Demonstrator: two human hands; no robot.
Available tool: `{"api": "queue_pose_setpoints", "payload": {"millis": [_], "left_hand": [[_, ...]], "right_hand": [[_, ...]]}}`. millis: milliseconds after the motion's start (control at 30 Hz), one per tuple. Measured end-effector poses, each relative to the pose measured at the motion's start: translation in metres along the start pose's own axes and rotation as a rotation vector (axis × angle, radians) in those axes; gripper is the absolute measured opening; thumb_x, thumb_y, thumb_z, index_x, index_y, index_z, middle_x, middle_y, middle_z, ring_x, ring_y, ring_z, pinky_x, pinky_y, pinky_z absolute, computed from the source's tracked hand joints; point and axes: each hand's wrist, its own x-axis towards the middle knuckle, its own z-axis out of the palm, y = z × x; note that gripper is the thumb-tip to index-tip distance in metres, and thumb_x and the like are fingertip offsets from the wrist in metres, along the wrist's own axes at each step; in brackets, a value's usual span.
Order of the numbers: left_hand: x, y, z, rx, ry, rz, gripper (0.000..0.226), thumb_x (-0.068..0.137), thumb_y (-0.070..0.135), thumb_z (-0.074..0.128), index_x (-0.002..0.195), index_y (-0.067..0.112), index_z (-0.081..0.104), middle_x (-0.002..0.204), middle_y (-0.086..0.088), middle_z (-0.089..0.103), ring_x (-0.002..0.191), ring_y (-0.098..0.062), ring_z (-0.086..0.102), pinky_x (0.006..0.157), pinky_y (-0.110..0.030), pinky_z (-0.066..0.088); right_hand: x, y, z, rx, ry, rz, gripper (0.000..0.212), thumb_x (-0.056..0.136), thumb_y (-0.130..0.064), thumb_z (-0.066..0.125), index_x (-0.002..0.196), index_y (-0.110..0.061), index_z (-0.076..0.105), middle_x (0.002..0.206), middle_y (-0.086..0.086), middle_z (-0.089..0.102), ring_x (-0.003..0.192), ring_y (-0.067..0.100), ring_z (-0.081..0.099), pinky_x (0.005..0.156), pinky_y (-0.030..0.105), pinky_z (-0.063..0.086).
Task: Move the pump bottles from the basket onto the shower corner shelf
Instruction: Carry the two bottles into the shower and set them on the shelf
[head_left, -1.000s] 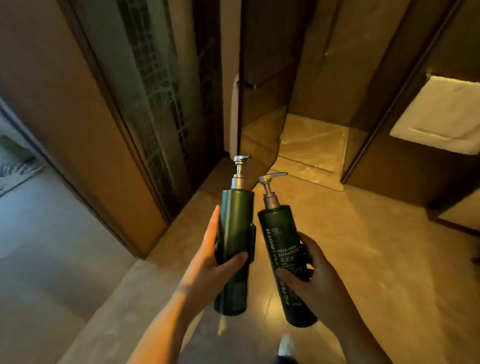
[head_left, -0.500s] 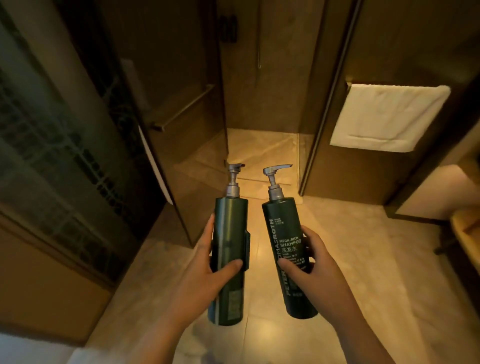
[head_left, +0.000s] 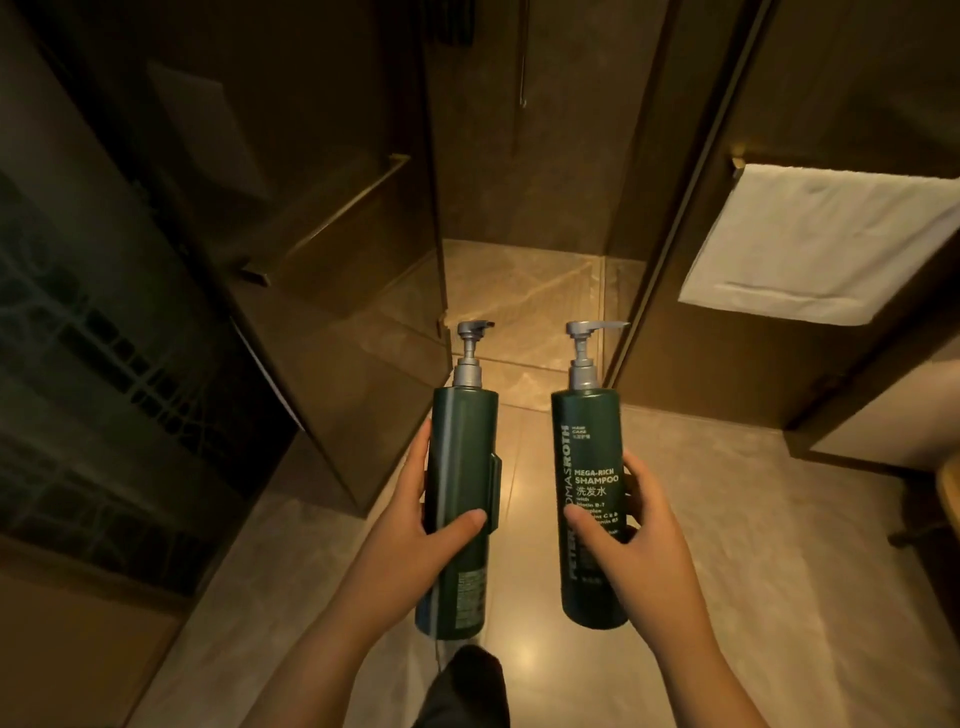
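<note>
Tile floor (head_left: 727, 597): glossy, beige, veined, continuing into the shower stall (head_left: 519, 291). Dark furniture leg (head_left: 917, 527) stands on it, far right.

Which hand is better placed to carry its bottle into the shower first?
Right hand, probably: its shampoo bottle faces the open shower doorway; the left hand holds its pump bottle by the glass door edge.

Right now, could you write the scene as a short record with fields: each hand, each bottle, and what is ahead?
left hand: grips the left pump bottle around its middle
right hand: grips the shampoo bottle around its middle
bottles: dark green, grey pumps, upright, apart from each other
ahead: shower floor, lit
right side: white towel, hanging
corner shelf: cannot make it out
basket: not in view
</note>
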Motion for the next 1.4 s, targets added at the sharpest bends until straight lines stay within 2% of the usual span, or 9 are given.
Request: {"api": "queue_pose_setpoints", "payload": {"millis": [233,467,600,767,1000,1100,1233,1300,1400], "left_hand": [[0.127,0.009,-0.04,-0.074,0.057,0.03,0.092,0.072,0.036,0.072,0.133,0.066,0.011,0.141,0.02,0.041,0.123,0.0,0.046,0.105,-0.037,0.039],[0.245,0.016,-0.049,-0.098,0.019,0.039,0.091,0.082,0.018,0.07,0.137,0.062,0.012,0.143,0.016,0.04,0.124,-0.004,0.046,0.103,-0.04,0.04],[0.308,0.013,-0.04,-0.042,-0.006,0.007,0.091,0.08,0.018,0.072,0.137,0.061,0.015,0.145,0.013,0.039,0.125,-0.004,0.046,0.103,-0.036,0.041],[0.4,0.016,-0.01,0.075,-0.057,0.004,0.09,0.073,0.031,0.071,0.132,0.068,0.014,0.124,0.044,0.042,0.113,0.009,0.049,0.091,-0.023,0.044],[0.54,0.07,0.053,0.091,-0.086,0.062,0.088,0.075,0.026,0.071,0.128,0.071,0.017,0.116,0.049,0.043,0.108,0.015,0.049,0.076,-0.007,0.045],[0.592,0.09,0.071,0.085,-0.068,0.074,0.091,0.074,0.03,0.073,0.132,0.068,0.014,0.117,0.045,0.046,0.104,0.012,0.054,0.079,-0.014,0.048],[0.633,0.095,0.08,0.055,-0.033,0.051,0.092,0.078,0.028,0.074,0.131,0.069,0.012,0.128,0.023,0.05,0.108,0.002,0.056,0.082,-0.024,0.05],[0.65,0.093,0.079,0.074,-0.024,0.026,0.09,0.077,0.032,0.073,0.129,0.071,0.01,0.133,0.02,0.046,0.109,0.002,0.054,0.078,-0.022,0.048],[0.684,0.09,0.077,0.066,-0.027,-0.015,0.091,0.073,0.04,0.073,0.128,0.073,0.009,0.133,0.024,0.041,0.103,0.012,0.052,0.066,-0.011,0.048]], "right_hand": [[0.128,-0.043,0.033,0.04,0.099,-0.056,0.07,0.074,-0.033,0.074,0.132,-0.043,0.036,0.11,-0.031,0.053,0.102,-0.006,0.052,0.077,0.023,0.047],[0.226,-0.059,0.068,0.085,0.068,-0.058,0.068,0.071,-0.036,0.075,0.126,-0.051,0.038,0.111,-0.033,0.055,0.102,-0.011,0.055,0.075,0.018,0.047],[0.275,-0.046,0.064,0.107,0.07,0.045,0.065,0.072,-0.034,0.077,0.119,-0.056,0.038,0.104,-0.036,0.057,0.097,-0.013,0.056,0.073,0.016,0.046],[0.37,-0.038,0.037,0.114,0.141,0.061,0.07,0.07,-0.037,0.077,0.127,-0.048,0.038,0.106,-0.034,0.054,0.094,-0.014,0.055,0.068,0.013,0.044],[0.519,-0.065,-0.018,0.123,0.105,-0.034,0.071,0.071,-0.038,0.077,0.131,-0.043,0.039,0.11,-0.036,0.054,0.1,-0.013,0.054,0.077,0.018,0.046],[0.57,-0.075,-0.038,0.143,0.093,-0.07,0.073,0.072,-0.038,0.077,0.133,-0.041,0.038,0.111,-0.033,0.056,0.1,-0.012,0.056,0.076,0.014,0.045],[0.621,-0.078,-0.05,0.19,0.071,-0.07,0.071,0.074,-0.03,0.076,0.134,-0.037,0.039,0.109,-0.028,0.059,0.096,-0.014,0.058,0.067,0.009,0.048],[0.642,-0.077,-0.05,0.204,0.051,-0.068,0.071,0.075,-0.024,0.076,0.135,-0.035,0.04,0.109,-0.024,0.062,0.096,-0.011,0.059,0.066,0.006,0.048],[0.674,-0.077,-0.046,0.154,0.018,-0.058,0.065,0.075,-0.029,0.074,0.13,-0.041,0.041,0.105,-0.035,0.058,0.098,-0.018,0.054,0.064,0.003,0.046]]}}
